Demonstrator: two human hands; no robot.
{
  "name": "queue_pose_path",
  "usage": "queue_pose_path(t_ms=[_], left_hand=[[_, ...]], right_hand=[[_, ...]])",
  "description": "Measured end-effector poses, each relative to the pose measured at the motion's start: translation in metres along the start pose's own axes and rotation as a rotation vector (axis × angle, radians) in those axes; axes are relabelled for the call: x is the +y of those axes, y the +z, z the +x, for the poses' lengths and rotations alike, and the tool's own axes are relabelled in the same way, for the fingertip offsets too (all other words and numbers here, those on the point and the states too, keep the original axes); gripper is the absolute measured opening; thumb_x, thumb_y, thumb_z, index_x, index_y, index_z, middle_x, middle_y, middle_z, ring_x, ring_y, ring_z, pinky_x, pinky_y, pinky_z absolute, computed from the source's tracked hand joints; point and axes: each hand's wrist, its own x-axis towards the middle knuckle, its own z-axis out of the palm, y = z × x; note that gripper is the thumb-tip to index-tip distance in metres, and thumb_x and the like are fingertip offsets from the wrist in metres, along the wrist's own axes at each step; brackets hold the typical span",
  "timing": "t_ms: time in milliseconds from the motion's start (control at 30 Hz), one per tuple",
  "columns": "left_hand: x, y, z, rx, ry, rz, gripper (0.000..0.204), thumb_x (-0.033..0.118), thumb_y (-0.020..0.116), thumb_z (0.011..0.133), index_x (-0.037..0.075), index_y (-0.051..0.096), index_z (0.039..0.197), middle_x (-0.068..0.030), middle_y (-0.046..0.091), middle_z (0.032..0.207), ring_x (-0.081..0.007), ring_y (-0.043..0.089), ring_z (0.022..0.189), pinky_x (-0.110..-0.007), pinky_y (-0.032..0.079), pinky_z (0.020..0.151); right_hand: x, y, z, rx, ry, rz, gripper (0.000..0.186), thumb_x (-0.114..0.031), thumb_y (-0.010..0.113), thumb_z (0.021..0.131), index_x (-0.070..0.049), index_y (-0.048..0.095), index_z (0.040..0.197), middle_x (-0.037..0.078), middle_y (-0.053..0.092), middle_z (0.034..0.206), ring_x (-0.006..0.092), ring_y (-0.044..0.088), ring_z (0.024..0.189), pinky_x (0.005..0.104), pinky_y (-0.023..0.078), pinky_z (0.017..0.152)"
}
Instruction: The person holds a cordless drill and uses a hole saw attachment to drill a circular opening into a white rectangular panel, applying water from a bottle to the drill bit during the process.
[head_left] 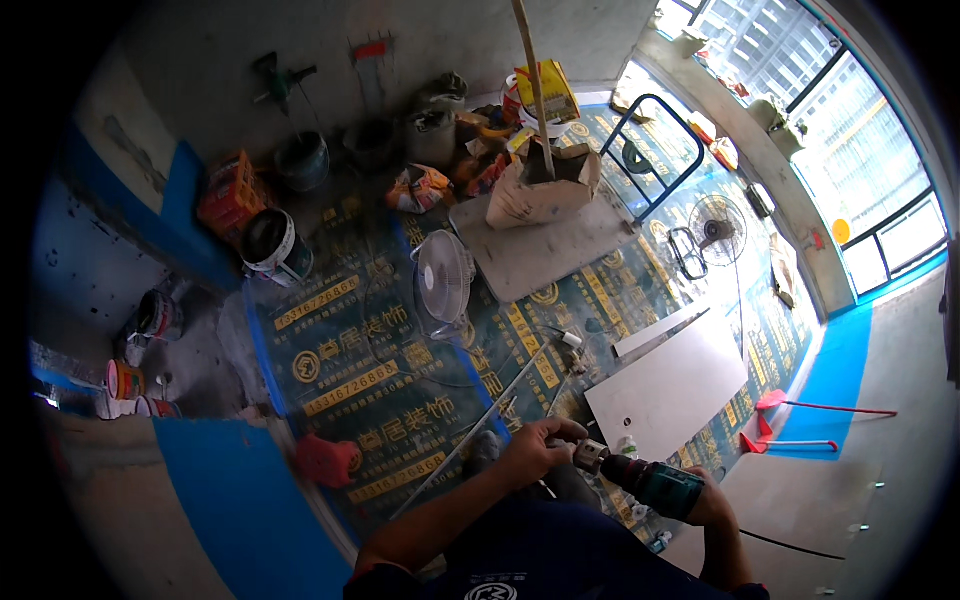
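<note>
My right hand point(712, 503) is wrapped round the grip of a green and black power drill point(655, 486), which points to the left in front of my body. A cup-shaped metal bit point(591, 456), like a hole saw, sits at the drill's front end. My left hand point(540, 450) is closed, its fingers pinched together right at the bit's open end. Whatever lies between those fingers is too small to make out. Beyond the drill, a white panel point(668, 385) with a small round hole lies on the floor, and a narrower white strip point(660, 332) lies along its far side.
A white fan point(444, 278) stands ahead, near a flat trolley point(540, 250) carrying a paper sack point(545, 190) with a wooden pole in it. Another fan point(717, 230) is toward the windows. Buckets point(277, 247) line the left; a red stool point(327, 461) is nearer. Cables cross the covered floor.
</note>
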Motion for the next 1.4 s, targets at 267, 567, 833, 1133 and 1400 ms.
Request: queue_pose_path(t_ms=[267,567,833,1133,1400], left_hand=[[-0.021,0.002,0.009,0.101,0.077,0.377,0.027,0.009,0.063,0.081,0.003,0.064,0.107,-0.0083,0.063,0.101,-0.0161,0.060,0.093,-0.031,0.049,0.085],[0.000,-0.005,0.005,-0.020,0.082,0.014,0.025,0.015,0.058,0.092,0.002,0.064,0.114,-0.0074,0.066,0.101,-0.0129,0.060,0.091,-0.027,0.049,0.083],[-0.030,0.022,-0.002,0.146,0.022,0.001,0.035,0.030,0.047,0.102,0.003,0.061,0.119,-0.0054,0.064,0.100,-0.0117,0.059,0.091,-0.026,0.045,0.085],[-0.025,0.032,-0.013,0.170,0.072,-0.115,0.036,0.027,0.039,0.103,0.002,0.061,0.117,-0.0082,0.064,0.101,-0.0135,0.061,0.090,-0.028,0.048,0.085],[-0.023,0.036,-0.020,0.263,0.040,-0.049,0.038,0.026,0.036,0.103,0.000,0.060,0.115,-0.0107,0.064,0.100,-0.0167,0.062,0.086,-0.029,0.050,0.079]], right_hand=[[0.000,0.011,0.002,0.045,0.043,-0.215,0.041,-0.011,0.075,0.067,-0.002,0.067,0.106,0.013,0.070,0.083,0.0230,0.069,0.076,0.0324,0.052,0.076],[0.031,0.005,0.005,0.023,-0.085,-0.049,0.027,-0.010,0.072,0.068,-0.002,0.064,0.093,0.008,0.066,0.078,0.0130,0.061,0.072,0.0290,0.049,0.070],[0.016,0.017,0.005,0.007,-0.013,-0.023,0.042,-0.009,0.073,0.070,-0.002,0.064,0.111,0.010,0.070,0.092,0.0167,0.065,0.080,0.0296,0.051,0.078],[0.012,0.025,-0.002,0.019,0.013,-0.010,0.050,-0.010,0.073,0.071,-0.002,0.062,0.119,0.011,0.070,0.097,0.0161,0.065,0.086,0.0293,0.050,0.082],[0.018,0.031,0.000,-0.009,0.069,0.015,0.055,-0.013,0.073,0.071,-0.004,0.060,0.124,0.015,0.069,0.100,0.0234,0.067,0.088,0.0338,0.051,0.081]])
